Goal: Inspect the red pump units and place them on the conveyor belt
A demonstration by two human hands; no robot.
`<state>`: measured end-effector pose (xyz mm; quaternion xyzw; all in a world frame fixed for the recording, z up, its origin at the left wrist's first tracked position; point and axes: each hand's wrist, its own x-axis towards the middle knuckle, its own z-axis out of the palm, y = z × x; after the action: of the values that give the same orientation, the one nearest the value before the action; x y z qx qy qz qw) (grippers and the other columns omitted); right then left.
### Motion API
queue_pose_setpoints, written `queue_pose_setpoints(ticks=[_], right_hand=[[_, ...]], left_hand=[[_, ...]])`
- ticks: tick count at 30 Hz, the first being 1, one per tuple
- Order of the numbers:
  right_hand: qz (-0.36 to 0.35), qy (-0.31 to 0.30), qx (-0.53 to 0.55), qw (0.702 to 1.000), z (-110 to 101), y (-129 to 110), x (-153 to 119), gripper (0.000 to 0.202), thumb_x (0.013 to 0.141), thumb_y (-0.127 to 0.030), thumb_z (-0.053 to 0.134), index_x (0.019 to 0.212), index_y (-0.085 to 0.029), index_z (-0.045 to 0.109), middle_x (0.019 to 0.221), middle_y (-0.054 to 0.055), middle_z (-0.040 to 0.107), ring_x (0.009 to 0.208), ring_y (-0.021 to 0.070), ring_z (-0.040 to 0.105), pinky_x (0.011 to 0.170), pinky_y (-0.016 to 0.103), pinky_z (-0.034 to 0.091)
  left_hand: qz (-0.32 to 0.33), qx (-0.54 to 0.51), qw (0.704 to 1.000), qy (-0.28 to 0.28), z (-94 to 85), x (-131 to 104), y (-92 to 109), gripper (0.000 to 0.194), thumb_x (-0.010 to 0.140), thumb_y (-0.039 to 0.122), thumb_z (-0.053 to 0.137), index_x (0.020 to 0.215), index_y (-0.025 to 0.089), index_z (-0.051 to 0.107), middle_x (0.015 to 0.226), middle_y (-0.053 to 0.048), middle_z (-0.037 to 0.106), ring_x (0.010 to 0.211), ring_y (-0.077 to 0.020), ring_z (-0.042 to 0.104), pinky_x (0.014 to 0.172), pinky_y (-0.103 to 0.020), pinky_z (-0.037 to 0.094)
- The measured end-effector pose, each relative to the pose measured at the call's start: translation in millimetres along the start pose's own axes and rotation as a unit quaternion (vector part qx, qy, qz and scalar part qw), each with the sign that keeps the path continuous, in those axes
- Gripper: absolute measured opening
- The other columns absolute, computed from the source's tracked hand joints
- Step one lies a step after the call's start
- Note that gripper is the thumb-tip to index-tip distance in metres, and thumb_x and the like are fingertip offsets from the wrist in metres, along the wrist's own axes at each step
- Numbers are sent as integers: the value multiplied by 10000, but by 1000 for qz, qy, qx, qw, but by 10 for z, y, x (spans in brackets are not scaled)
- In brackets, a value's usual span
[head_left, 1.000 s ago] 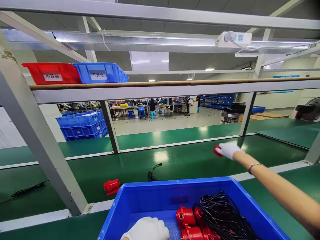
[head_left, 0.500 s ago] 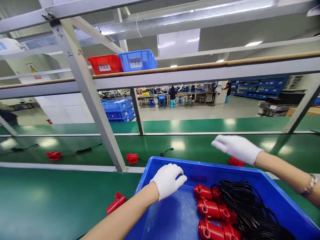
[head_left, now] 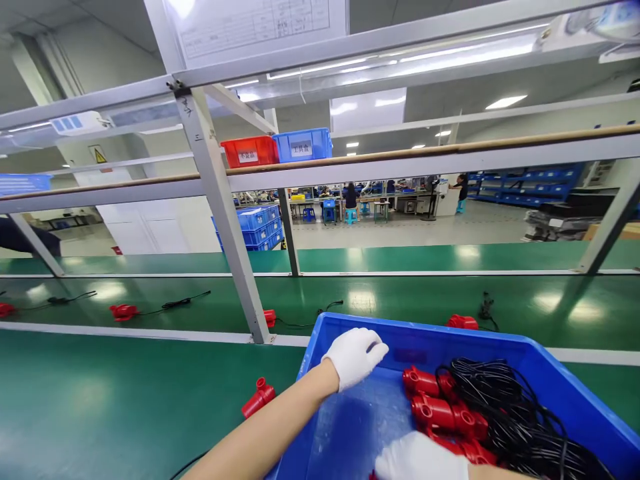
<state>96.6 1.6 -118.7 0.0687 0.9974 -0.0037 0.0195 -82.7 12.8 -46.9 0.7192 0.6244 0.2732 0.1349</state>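
Note:
My left hand (head_left: 355, 358), in a white glove, hovers over the back left of a blue bin (head_left: 410, 331); its fingers are curled, with a gap to the thumb and nothing between. Low in the bin, my right hand (head_left: 420, 457), also gloved and somewhat blurred, is closed at a red part (head_left: 373, 475), mostly hidden at the bottom edge. Beside it, red pump-like parts (head_left: 435, 412) lie in a column, with bundled black cables (head_left: 500, 400) to their right. Another red part (head_left: 259, 398) rests on the green surface left of the bin.
Behind the bin, a green belt (head_left: 310, 300) carries red units (head_left: 123, 312) with black cords. A metal post (head_left: 225, 220) rises at the left of the bin. A shelf above holds a red box (head_left: 250, 152) and a blue box (head_left: 303, 145). People sit far back.
My right hand has come down from over the belt into the front of the bin. My left hand stays above the bin's back left. The view has shifted, and the belt's red units appear further left.

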Motion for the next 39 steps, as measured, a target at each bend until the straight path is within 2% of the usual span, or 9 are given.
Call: queue_pose_setpoints(ticks=[4, 8, 11, 14, 17, 21, 27, 31, 39], right_hand=[[144, 86, 113, 979, -710, 352, -177, 147, 954, -288, 439, 932, -219, 566, 758, -19, 677, 635, 141, 633, 523, 233, 359], [294, 191, 298, 888, -1294, 692, -379, 299, 980, -470, 373, 919, -221, 528, 685, -34, 593, 614, 132, 544, 570, 234, 395], [336, 259, 331, 843, -1379, 818, -465, 365, 950, -562, 396, 906, -223, 524, 674, -34, 568, 597, 130, 512, 554, 239, 383], [323, 291, 407, 803, -1256, 846, -453, 400, 923, -609, 426, 925, -221, 525, 691, -29, 565, 604, 131, 517, 544, 238, 397], [301, 339, 449, 769, -1107, 813, -396, 441, 879, -618, 495, 1034, -206, 505, 813, 10, 616, 720, 160, 582, 630, 265, 469], [298, 313, 416, 800, -978, 720, -353, 482, 858, -546, 546, 1153, -174, 464, 873, 49, 642, 786, 199, 621, 710, 322, 505], [317, 248, 372, 837, -911, 581, -332, 416, 846, -416, 573, 1201, -216, 484, 1154, 89, 653, 991, 235, 659, 845, 355, 522], [339, 273, 234, 870, -958, 470, -367, 505, 804, -386, 621, 1269, -265, 466, 1079, 42, 687, 910, 236, 682, 798, 356, 533], [241, 345, 117, 899, -915, 419, -458, 631, 765, -392, 700, 1318, -300, 411, 1009, 0, 698, 798, 196, 687, 696, 303, 537]], left_hand=[[-18, -133, 991, -6, -55, 21, 76, 434, 981, 469, 334, 1012, 162, 639, 1002, -84, 676, 932, -223, 624, 876, -374, 481], [-12, -283, 957, -68, -84, 19, 338, 690, 995, 557, 54, 1227, 137, 549, 1103, -129, 659, 962, -218, 655, 842, -371, 535], [-2, -456, 883, -115, -42, 2, 548, 667, 965, 665, 188, 1355, 194, 454, 1227, -132, 610, 1004, -231, 652, 877, -409, 537], [-45, -552, 829, -71, 89, 11, 654, 639, 898, 666, 472, 1351, 215, 454, 1271, -131, 582, 955, -245, 661, 851, -435, 552], [-88, -629, 771, -49, 253, 47, 655, 614, 932, 665, 378, 1276, 181, 538, 1087, -110, 668, 779, -223, 678, 817, -448, 561], [-97, -695, 712, -18, 378, 80, 640, 674, 943, 670, 292, 1216, 137, 601, 1019, -110, 693, 859, -251, 675, 899, -455, 533], [-103, -725, 681, 8, 387, 79, 676, 697, 925, 704, 314, 1272, 156, 571, 1185, -101, 647, 1146, -261, 587, 1060, -407, 436], [-87, -758, 646, -11, 342, 81, 681, 717, 887, 762, 320, 1171, 160, 583, 1160, -97, 637, 1100, -255, 596, 1024, -398, 457], [-61, -770, 635, -29, 249, 9, 745, 678, 874, 776, 331, 1006, 158, 574, 898, -63, 617, 946, -246, 609, 959, -405, 459]])
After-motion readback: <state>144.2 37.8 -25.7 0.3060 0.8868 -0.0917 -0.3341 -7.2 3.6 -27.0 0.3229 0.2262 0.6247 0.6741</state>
